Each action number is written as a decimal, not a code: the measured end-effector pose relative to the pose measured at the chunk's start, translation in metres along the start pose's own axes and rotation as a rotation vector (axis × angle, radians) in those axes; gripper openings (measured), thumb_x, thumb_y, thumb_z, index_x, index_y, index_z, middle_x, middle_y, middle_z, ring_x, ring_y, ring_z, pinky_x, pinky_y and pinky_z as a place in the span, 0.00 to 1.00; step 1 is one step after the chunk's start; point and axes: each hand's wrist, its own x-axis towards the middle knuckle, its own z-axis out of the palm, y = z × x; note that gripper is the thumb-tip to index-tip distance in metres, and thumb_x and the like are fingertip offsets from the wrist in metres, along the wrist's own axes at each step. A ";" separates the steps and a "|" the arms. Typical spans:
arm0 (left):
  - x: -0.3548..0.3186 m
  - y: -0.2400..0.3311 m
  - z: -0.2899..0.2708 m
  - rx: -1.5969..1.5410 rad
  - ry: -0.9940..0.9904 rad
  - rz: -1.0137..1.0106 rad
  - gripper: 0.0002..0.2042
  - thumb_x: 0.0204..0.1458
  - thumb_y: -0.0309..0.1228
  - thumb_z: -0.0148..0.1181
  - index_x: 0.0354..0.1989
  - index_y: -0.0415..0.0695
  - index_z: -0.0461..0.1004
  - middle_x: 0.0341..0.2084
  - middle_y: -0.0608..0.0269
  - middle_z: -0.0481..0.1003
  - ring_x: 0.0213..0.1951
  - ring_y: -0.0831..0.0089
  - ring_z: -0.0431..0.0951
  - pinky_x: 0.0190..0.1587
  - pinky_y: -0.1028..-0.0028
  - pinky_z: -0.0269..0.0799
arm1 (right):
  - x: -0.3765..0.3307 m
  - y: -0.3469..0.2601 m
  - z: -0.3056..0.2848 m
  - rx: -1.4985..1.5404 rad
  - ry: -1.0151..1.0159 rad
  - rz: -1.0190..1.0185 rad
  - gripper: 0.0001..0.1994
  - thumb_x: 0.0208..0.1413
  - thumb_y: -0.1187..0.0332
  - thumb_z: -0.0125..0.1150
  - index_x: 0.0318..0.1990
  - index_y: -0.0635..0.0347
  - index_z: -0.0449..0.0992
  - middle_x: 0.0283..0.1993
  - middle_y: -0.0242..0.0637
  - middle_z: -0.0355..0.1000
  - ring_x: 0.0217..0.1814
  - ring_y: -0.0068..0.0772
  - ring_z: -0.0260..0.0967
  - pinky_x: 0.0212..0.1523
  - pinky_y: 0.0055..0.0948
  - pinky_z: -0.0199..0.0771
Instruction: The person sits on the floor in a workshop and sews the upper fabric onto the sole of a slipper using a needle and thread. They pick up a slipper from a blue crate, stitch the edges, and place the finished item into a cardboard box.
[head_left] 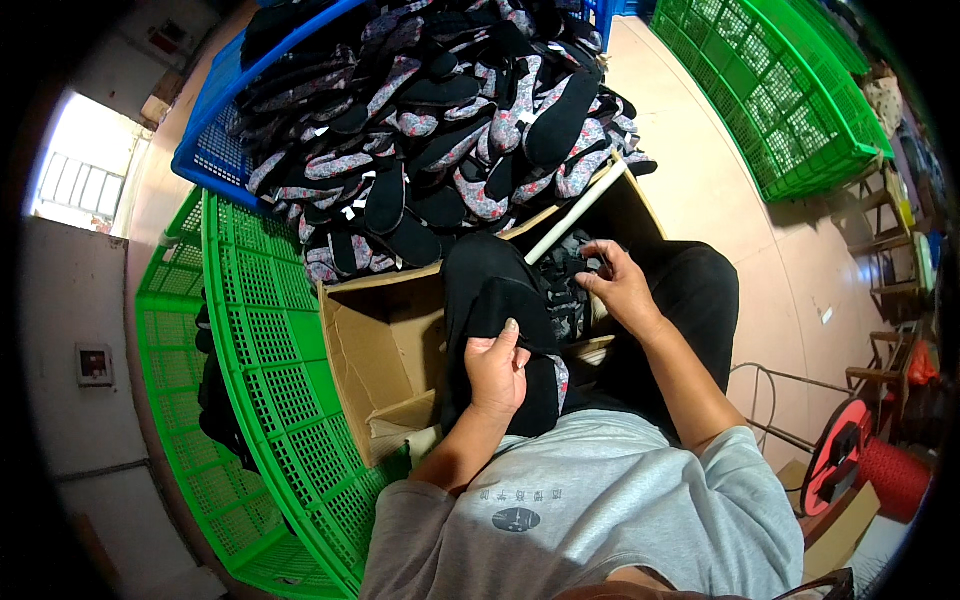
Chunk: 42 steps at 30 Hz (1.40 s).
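My left hand (497, 370) is closed on a black slipper (538, 385) resting on my lap, thumb on top. A strip of grey and pink floral fabric shows along the slipper's right edge. To its right and farther off, my right hand (625, 285) is raised with thumb and fingers curled toward each other. Whatever they hold, if anything, is too small to make out. Just beyond those fingers, dark grey and black pieces (565, 290) lie in an open cardboard box (385, 340), beside a white bar (575, 215).
A large heap of black and floral slippers (440, 130) rises beyond my knees, beside a blue crate (215, 145). Green crates (270, 350) stand at my left, another green crate (775, 110) at the far right. A red spool (890, 475) sits near right.
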 end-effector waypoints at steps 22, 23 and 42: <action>0.000 0.003 0.000 -0.005 -0.017 -0.042 0.09 0.58 0.22 0.57 0.46 0.46 0.75 0.29 0.73 0.73 0.24 0.86 0.65 0.21 0.84 0.56 | -0.008 -0.058 0.013 0.058 -0.394 -0.090 0.11 0.63 0.67 0.57 0.48 0.64 0.74 0.36 0.34 0.75 0.36 0.21 0.72 0.40 0.24 0.73; -0.001 0.004 0.002 -0.005 -0.013 -0.042 0.08 0.58 0.22 0.57 0.45 0.46 0.75 0.29 0.73 0.73 0.23 0.86 0.65 0.21 0.84 0.56 | -0.008 -0.058 0.013 0.038 -0.390 -0.095 0.11 0.63 0.67 0.58 0.48 0.64 0.74 0.36 0.34 0.75 0.36 0.22 0.72 0.40 0.24 0.73; 0.000 0.002 -0.004 0.013 -0.031 -0.052 0.08 0.58 0.22 0.57 0.45 0.45 0.75 0.30 0.73 0.74 0.24 0.86 0.66 0.21 0.83 0.57 | -0.006 -0.058 0.015 -0.105 -0.360 -0.155 0.11 0.60 0.65 0.61 0.45 0.61 0.76 0.38 0.37 0.77 0.37 0.26 0.74 0.40 0.26 0.73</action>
